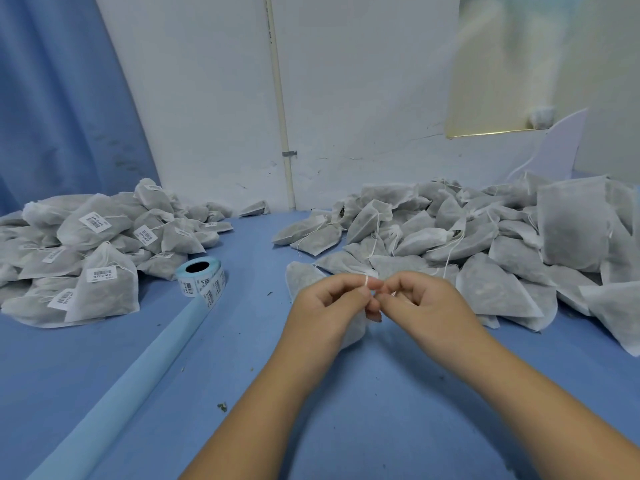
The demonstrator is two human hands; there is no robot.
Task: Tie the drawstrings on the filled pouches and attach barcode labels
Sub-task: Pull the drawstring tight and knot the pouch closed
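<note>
Step in hand: tying. Both hands are together above the middle of the table. The left hand is curled, with the white drawstring looped over a fingertip. The right hand pinches the same string just beside it, and the fingertips of the two touch. The pouch hangs under the left hand, mostly hidden. Only its lower part shows, and I cannot tell whether it rests on the table or hangs just above it. Knot closed or not: cannot tell, the string is too fine.

Unlabelled pile at right, strings loose. Labelled pile at left. The label roll lies on its side near the labelled pile, and its backing strip trails toward the near edge.

Judgement: no label seen on the held pouch, so labelling is not yet done. The next move calls for drawing the knot snug at the neck without tearing the thin fabric. Then one hand should be freed to reach left for the roll, peel a label and press it on a flat face.
</note>
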